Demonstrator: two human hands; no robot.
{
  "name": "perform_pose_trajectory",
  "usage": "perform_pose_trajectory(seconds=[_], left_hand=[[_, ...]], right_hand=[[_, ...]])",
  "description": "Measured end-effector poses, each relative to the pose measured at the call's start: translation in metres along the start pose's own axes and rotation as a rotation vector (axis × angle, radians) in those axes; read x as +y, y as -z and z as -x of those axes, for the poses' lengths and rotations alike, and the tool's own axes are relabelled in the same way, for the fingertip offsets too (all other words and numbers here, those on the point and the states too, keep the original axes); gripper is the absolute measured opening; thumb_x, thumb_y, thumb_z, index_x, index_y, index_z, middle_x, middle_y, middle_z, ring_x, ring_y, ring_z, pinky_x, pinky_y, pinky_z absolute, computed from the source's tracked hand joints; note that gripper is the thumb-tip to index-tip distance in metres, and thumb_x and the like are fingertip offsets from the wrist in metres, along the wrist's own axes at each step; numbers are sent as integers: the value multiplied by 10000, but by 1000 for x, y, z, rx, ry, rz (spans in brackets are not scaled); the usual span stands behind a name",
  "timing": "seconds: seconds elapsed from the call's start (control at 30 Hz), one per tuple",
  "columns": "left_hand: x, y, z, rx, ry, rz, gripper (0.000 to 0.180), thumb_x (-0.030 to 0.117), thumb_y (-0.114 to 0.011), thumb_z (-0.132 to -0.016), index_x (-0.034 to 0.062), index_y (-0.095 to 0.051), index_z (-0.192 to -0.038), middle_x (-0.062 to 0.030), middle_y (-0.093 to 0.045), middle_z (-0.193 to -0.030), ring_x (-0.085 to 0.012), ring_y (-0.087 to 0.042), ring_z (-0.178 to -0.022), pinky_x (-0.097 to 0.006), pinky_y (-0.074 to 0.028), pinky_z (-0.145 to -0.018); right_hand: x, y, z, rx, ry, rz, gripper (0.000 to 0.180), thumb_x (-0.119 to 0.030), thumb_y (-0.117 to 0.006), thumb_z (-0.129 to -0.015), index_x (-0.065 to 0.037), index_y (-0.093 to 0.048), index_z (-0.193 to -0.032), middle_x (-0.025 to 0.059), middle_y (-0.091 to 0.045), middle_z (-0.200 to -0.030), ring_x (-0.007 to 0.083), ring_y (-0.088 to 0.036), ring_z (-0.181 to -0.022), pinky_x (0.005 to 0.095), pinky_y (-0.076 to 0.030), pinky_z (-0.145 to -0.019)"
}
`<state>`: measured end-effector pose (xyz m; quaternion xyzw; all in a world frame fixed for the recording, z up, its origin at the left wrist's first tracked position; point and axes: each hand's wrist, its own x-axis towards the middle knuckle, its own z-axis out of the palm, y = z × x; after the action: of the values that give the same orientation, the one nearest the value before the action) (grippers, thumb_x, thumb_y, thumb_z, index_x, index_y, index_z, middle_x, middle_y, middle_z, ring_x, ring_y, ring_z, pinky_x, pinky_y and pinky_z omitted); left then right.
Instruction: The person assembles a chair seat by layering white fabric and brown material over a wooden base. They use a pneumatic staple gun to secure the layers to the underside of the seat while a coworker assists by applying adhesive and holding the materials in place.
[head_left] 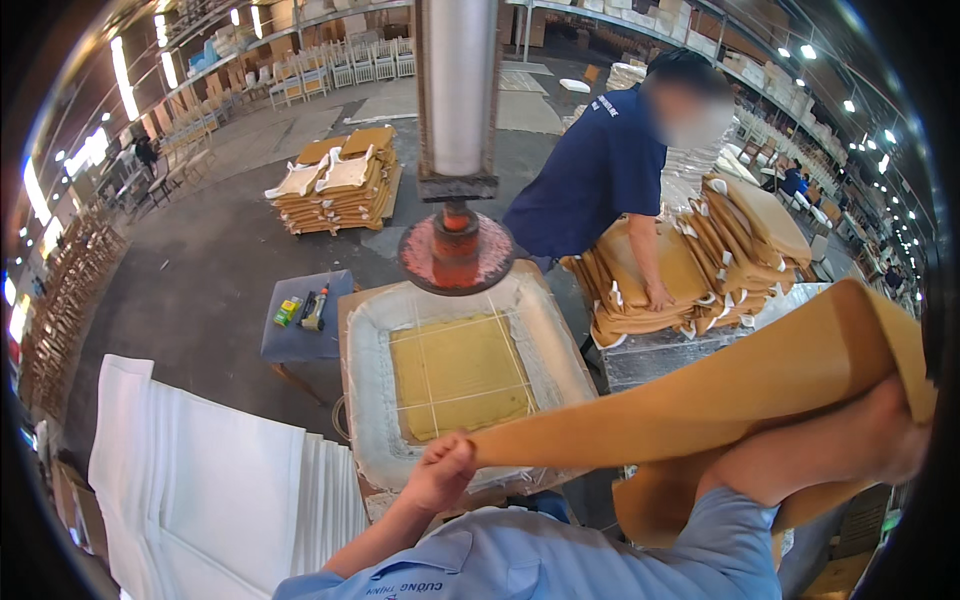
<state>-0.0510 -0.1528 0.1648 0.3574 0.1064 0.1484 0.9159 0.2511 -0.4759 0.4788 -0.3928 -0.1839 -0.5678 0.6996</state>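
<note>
A tan leather-like sheet [690, 405] stretches across in front of me and rises toward the right. My left hand [441, 472] pinches its narrow left end, above the near edge of the padded frame. At the far right my right hand [900, 436] grips the raised end; the sheet covers part of its fingers. More tan material hangs below my right forearm. Just ahead lies a frame with a pale padded rim [368, 375], and inside it a yellowish pad [462, 370] crossed by white cords. Over the frame's far side hangs a round press plate [457, 268] on a thick metal cylinder [459, 90].
White panels [200, 465] are stacked at my left. A grey stool [300, 335] holds a small box and a tool. A co-worker in dark blue [600, 165] reaches onto piled tan covers [650, 270] at the right. Another tan pile [335, 185] stands on the floor behind.
</note>
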Motion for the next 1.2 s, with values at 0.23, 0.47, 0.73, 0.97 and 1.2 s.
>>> perform_pose_trajectory(seconds=[0.23,0.47,0.73,0.97,1.2], left_hand=[[103,70,-78,627,-411,-243,232,256,-598,-1150,69,-642,-1020,1,-637,-996,-101,-595,-925,-305,-516,-828],[328,84,-212,706,-811,-763,316,290,-591,-1152,-6,-697,-1120,-87,-711,-1076,-164,-612,-978,-382,-530,-873],[421,19,-240,524,-1034,-814,363,345,-611,-1143,3,-731,-1129,-43,-720,-1001,-108,-568,-889,-315,-496,-809],[372,85,-218,630,-792,-1009,334,313,-603,-1154,8,-733,-1116,2,-689,-982,-75,-570,-913,-293,-492,-810],[307,143,-181,592,-570,-1023,325,298,-620,-1142,3,-730,-1063,27,-682,-946,-79,-581,-899,-304,-498,-798]], right_hand=[[139,-13,176,100,-943,-251,155,-178,-724,-1076,-59,-678,-1164,74,-730,-1072,198,-731,-921,332,-638,-738],[222,-135,247,-100,-1227,-223,145,-209,-711,-1088,-100,-649,-1016,17,-659,-837,144,-618,-646,301,-532,-547],[247,-213,183,-357,-1205,-317,196,-256,-679,-1113,-85,-635,-1029,31,-617,-743,149,-509,-501,345,-521,-513],[276,-155,231,-372,-1510,-130,229,-280,-682,-1112,-86,-659,-994,24,-608,-699,154,-509,-504,335,-495,-491],[272,-83,314,-385,-1674,83,232,-303,-675,-1113,-111,-660,-984,-1,-541,-657,139,-477,-505,310,-467,-506]])
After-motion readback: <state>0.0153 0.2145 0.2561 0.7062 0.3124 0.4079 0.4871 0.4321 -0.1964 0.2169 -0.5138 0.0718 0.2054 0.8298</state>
